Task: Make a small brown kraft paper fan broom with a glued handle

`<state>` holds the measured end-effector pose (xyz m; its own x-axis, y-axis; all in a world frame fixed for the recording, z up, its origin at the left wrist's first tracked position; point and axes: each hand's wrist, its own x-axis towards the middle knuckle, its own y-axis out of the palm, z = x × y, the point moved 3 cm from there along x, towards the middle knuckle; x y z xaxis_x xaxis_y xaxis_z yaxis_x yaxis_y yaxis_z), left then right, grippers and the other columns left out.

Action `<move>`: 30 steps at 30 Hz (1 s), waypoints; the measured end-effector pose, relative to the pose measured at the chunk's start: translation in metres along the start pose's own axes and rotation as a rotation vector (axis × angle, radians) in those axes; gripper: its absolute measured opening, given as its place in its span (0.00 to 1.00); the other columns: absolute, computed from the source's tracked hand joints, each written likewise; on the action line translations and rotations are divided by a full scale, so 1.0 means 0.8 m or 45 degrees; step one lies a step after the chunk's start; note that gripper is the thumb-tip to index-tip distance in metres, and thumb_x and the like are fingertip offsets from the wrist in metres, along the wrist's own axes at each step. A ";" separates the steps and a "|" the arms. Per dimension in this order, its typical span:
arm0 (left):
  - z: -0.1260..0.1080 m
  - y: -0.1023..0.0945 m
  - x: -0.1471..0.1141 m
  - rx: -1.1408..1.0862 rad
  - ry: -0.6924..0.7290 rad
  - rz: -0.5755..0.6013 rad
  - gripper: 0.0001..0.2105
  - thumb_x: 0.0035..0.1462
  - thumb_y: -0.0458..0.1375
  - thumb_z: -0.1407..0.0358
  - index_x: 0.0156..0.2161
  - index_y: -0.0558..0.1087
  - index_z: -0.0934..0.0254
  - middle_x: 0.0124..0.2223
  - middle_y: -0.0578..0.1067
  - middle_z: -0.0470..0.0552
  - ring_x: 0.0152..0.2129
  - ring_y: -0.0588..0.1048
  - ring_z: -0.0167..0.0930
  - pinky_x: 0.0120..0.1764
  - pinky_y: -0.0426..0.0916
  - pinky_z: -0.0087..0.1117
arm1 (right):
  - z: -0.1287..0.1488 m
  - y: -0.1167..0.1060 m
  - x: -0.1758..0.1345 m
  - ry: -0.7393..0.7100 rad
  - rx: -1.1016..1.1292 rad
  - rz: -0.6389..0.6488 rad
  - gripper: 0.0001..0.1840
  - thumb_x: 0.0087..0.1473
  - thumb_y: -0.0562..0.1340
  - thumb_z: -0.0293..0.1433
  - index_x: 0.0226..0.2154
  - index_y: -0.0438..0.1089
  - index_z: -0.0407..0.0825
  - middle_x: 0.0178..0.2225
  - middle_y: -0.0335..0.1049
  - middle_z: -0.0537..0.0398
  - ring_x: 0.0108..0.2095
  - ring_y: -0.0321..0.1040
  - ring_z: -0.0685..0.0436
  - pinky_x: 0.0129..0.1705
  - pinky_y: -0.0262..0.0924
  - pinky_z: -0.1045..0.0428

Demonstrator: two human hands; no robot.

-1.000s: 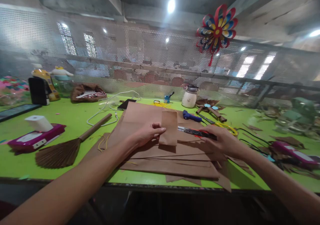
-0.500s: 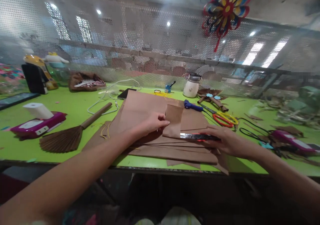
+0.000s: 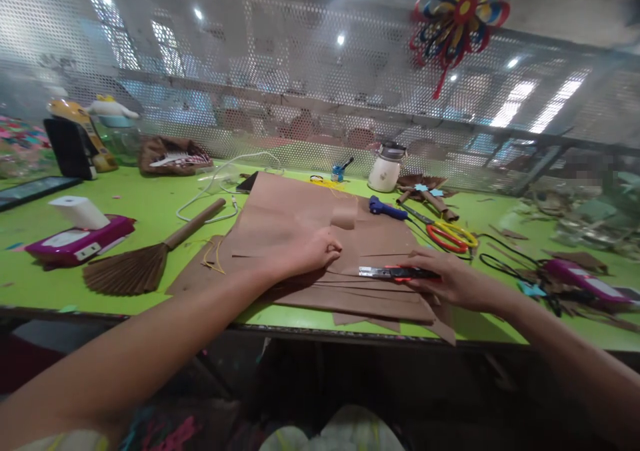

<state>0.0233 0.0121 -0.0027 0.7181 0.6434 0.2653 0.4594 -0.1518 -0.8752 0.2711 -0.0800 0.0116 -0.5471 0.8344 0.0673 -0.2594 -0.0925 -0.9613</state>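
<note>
My right hand is closed around a utility knife with a black and red handle. Its metal end points left, low over the brown paper sheets. My left hand rests on the same sheets with its fingers curled together; whatever lies between them is hidden. Just beyond those fingers, a small paper flap curls up from the sheet. Several long slits or loose edges run across the paper near both hands.
A brown pleated paper fan lies left, near a purple power strip. To the right are a blue glue gun, scissors and black cable. A white lidded jar stands behind. The table's front edge runs below the sheets.
The small paper flap, earlier standing flat beside my left fingers, has curled over away from me. My left hand has curled more and shifted slightly right; the knife has barely moved.
</note>
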 end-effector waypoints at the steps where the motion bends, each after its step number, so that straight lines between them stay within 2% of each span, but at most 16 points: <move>1: -0.004 -0.002 -0.001 0.065 0.055 -0.025 0.11 0.55 0.52 0.64 0.29 0.76 0.64 0.35 0.72 0.54 0.34 0.69 0.34 0.41 0.61 0.35 | 0.001 -0.001 -0.001 -0.005 0.011 -0.004 0.17 0.59 0.53 0.39 0.48 0.67 0.52 0.43 0.64 0.48 0.43 0.64 0.42 0.43 0.60 0.49; 3: -0.009 -0.005 -0.002 0.149 0.179 -0.057 0.13 0.57 0.51 0.62 0.29 0.76 0.64 0.43 0.70 0.58 0.43 0.67 0.38 0.48 0.57 0.39 | 0.003 -0.002 -0.001 -0.020 0.026 -0.014 0.17 0.58 0.53 0.39 0.47 0.67 0.51 0.42 0.65 0.48 0.42 0.65 0.43 0.42 0.60 0.49; 4: -0.009 -0.005 -0.003 0.160 0.231 -0.055 0.13 0.58 0.50 0.62 0.32 0.76 0.64 0.48 0.69 0.58 0.47 0.64 0.39 0.52 0.55 0.40 | 0.004 -0.003 0.000 -0.029 0.027 -0.025 0.17 0.58 0.54 0.39 0.46 0.68 0.51 0.42 0.66 0.48 0.41 0.65 0.43 0.41 0.61 0.49; 6: -0.005 -0.001 -0.002 0.160 0.285 0.016 0.15 0.60 0.47 0.62 0.43 0.74 0.61 0.56 0.65 0.54 0.55 0.58 0.39 0.56 0.49 0.40 | 0.005 -0.002 0.002 -0.041 0.012 -0.062 0.16 0.58 0.54 0.40 0.45 0.69 0.50 0.40 0.67 0.48 0.40 0.66 0.43 0.40 0.61 0.49; 8: 0.002 0.006 0.000 0.167 0.268 0.128 0.18 0.63 0.43 0.62 0.53 0.68 0.57 0.60 0.62 0.50 0.59 0.54 0.36 0.57 0.46 0.40 | 0.006 0.000 0.006 -0.053 -0.014 -0.098 0.16 0.57 0.55 0.40 0.44 0.69 0.50 0.38 0.67 0.47 0.38 0.66 0.43 0.39 0.62 0.49; 10: 0.009 0.013 0.002 0.164 0.233 0.204 0.19 0.64 0.41 0.62 0.57 0.63 0.56 0.61 0.62 0.48 0.59 0.55 0.34 0.58 0.45 0.39 | 0.005 0.004 0.010 -0.068 -0.037 -0.137 0.16 0.57 0.55 0.40 0.44 0.69 0.50 0.37 0.67 0.47 0.37 0.66 0.43 0.39 0.62 0.49; 16: 0.006 0.014 0.002 0.179 0.213 0.247 0.21 0.63 0.41 0.61 0.57 0.64 0.63 0.60 0.63 0.53 0.59 0.55 0.33 0.58 0.44 0.34 | 0.001 0.019 0.006 -0.095 -0.062 -0.202 0.16 0.58 0.55 0.38 0.46 0.67 0.50 0.39 0.67 0.47 0.38 0.66 0.43 0.39 0.62 0.50; 24: 0.009 0.012 -0.001 0.263 0.090 0.331 0.21 0.64 0.40 0.59 0.60 0.59 0.56 0.64 0.55 0.48 0.62 0.45 0.37 0.59 0.36 0.44 | 0.005 0.025 -0.003 -0.057 -0.084 -0.204 0.14 0.58 0.54 0.39 0.42 0.67 0.50 0.38 0.67 0.48 0.36 0.66 0.44 0.37 0.60 0.50; 30: 0.010 0.011 -0.002 0.193 0.164 0.340 0.21 0.64 0.40 0.58 0.61 0.56 0.53 0.65 0.53 0.47 0.63 0.44 0.37 0.59 0.36 0.46 | 0.011 0.021 -0.004 -0.061 -0.041 -0.192 0.13 0.58 0.54 0.40 0.38 0.66 0.49 0.36 0.67 0.49 0.36 0.65 0.44 0.36 0.59 0.51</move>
<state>0.0219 0.0155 -0.0140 0.8671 0.4946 0.0590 0.1702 -0.1828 -0.9683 0.2612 -0.0888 -0.0025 -0.5413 0.8107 0.2230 -0.3157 0.0499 -0.9475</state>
